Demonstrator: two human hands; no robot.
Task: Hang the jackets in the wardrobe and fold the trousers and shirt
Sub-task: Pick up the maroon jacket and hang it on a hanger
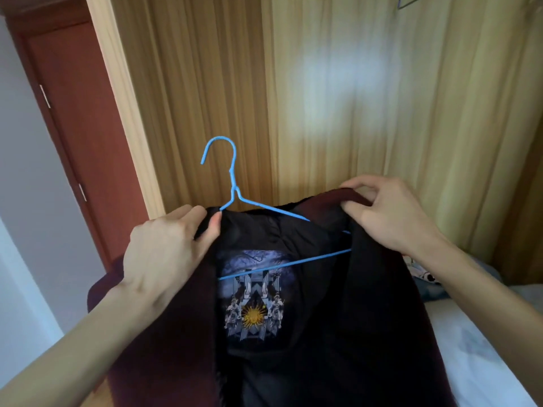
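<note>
Both hands hold the maroon jacket (367, 304) up before the wardrobe doors (323, 98): left hand (164, 248) pinching one shoulder, right hand (390, 212) the other, over a blue hanger (235, 183). Soft, probably heavy cloth (it may slip); grip best at the collar.

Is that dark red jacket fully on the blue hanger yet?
Not fully. The jacket covers the hanger arm by the left hand, but the other arm lies bare while the right hand lifts that shoulder.
</note>
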